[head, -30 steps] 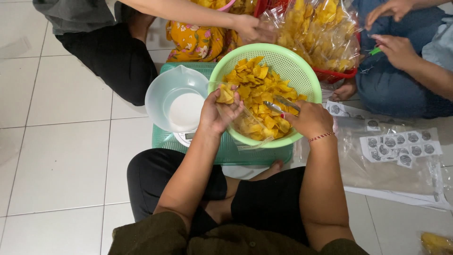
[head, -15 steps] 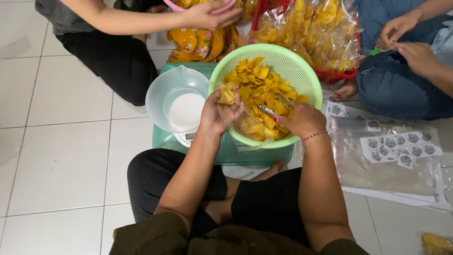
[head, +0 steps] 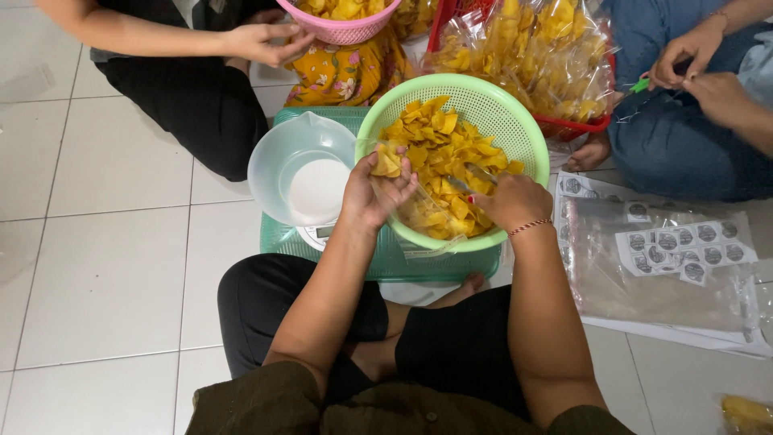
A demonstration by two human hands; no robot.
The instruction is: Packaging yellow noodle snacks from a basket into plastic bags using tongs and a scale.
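filling a clear bag point(head: 419, 211) with yellow chips point(head: 439, 153) over the green colander point(head: 515, 121), which rests on a teal crate point(head: 419, 262). left hand point(head: 374, 189) has its fingers curled round the bag's mouth, pinching a few chips at its edge. right hand point(head: 507, 201) is closed round metal tongs point(head: 471, 176) that reach into the chips. progress, judged: the bag shows chips in its lower part, so it looks partly filled; the colander is well heaped, so much is left to bag. count: one green colander, one pink basket point(head: 342, 28) of chips at top, one red basket point(head: 580, 122) with filled bags point(head: 539, 56), number unclear; one clear measuring bowl point(head: 299, 165) on a scale point(head: 318, 234); one sheet of round stickers point(head: 684, 246). two other persons sit near, three of their hands in view point(head: 266, 42) point(head: 684, 52) point(head: 721, 97).
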